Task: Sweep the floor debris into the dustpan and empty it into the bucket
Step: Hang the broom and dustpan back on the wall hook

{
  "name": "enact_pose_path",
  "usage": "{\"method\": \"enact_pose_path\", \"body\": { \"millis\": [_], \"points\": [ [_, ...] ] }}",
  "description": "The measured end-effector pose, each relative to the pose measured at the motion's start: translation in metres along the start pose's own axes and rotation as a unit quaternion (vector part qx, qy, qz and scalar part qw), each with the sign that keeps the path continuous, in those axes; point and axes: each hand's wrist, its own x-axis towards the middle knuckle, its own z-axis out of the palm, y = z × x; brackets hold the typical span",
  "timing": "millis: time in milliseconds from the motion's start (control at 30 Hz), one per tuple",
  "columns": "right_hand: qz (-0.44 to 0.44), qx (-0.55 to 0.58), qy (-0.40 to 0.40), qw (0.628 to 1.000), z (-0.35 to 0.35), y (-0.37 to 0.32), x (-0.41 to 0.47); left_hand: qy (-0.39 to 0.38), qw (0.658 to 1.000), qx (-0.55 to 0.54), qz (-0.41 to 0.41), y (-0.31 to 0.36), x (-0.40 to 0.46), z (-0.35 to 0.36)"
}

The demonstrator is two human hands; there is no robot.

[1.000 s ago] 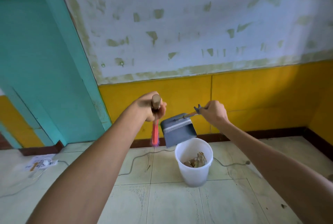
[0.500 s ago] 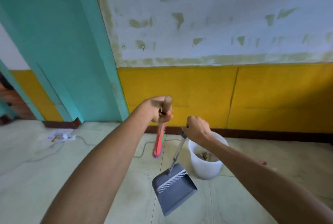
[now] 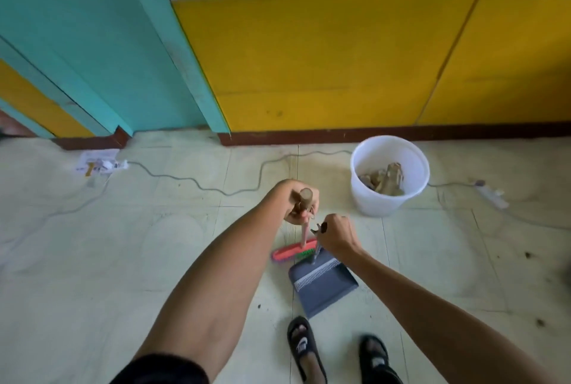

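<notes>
My left hand grips the wooden handle of a broom whose pink head rests on the floor. Just to its right, my right hand holds the thin metal handle of a grey dustpan, which sits low on the floor in front of my feet, touching the broom head. A white bucket with brown debris inside stands up and to the right, near the wall. Small dark specks lie on the tiles at far right.
A grey cable snakes across the floor behind the broom to a power strip at left; another strip lies right of the bucket. A yellow wall and teal door frame bound the back. My sandalled feet stand below the dustpan.
The dustpan came away from over the bucket and dropped down to the floor by my feet. The broom lowered until its head met the floor. My view tilted downward.
</notes>
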Motion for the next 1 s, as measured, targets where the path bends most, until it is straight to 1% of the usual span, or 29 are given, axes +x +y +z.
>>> {"method": "enact_pose_path", "body": {
  "millis": [67,133,367,533,667,733,800,833,867,900,933,967,1000],
  "points": [
    [0.02,0.021,-0.017,0.999,0.007,0.004,0.009,-0.027,0.999,0.037,-0.013,0.009,0.011,-0.008],
    [0.031,0.039,-0.028,0.998,0.004,0.006,0.02,-0.045,0.997,0.052,-0.024,0.021,0.018,-0.013],
    [0.058,0.119,-0.072,0.989,-0.008,0.016,0.051,-0.067,0.988,0.133,-0.03,0.06,0.03,-0.016],
    [0.074,0.169,-0.103,0.977,-0.016,0.019,0.066,-0.066,0.979,0.192,-0.026,0.078,0.041,-0.022],
    [0.091,0.185,-0.097,0.974,-0.02,0.02,0.078,-0.085,0.978,0.19,-0.033,0.087,0.055,-0.028],
    [0.096,0.181,-0.092,0.974,-0.02,0.024,0.083,-0.089,0.982,0.163,-0.025,0.09,0.07,-0.029],
    [0.093,0.183,-0.088,0.975,-0.019,0.025,0.086,-0.069,0.988,0.136,0.006,0.088,0.078,-0.026],
    [0.088,0.183,-0.085,0.975,-0.018,0.025,0.087,-0.072,0.991,0.108,0.013,0.084,0.082,-0.023],
    [0.08,0.183,-0.08,0.977,-0.017,0.024,0.088,-0.073,0.992,0.089,0.044,0.081,0.092,-0.017],
    [0.075,0.178,-0.075,0.978,-0.016,0.021,0.089,-0.036,0.996,0.046,0.062,0.074,0.104,-0.012],
    [0.074,0.172,-0.07,0.98,-0.014,0.02,0.091,0.01,0.998,0.008,0.062,0.068,0.111,-0.009],
    [0.075,0.16,-0.065,0.982,-0.012,0.019,0.091,0.077,0.991,0.061,0.093,0.065,0.117,-0.006],
    [0.074,0.145,-0.059,0.985,-0.009,0.019,0.092,0.11,0.987,0.07,0.093,0.064,0.123,-0.006]
  ]
}}
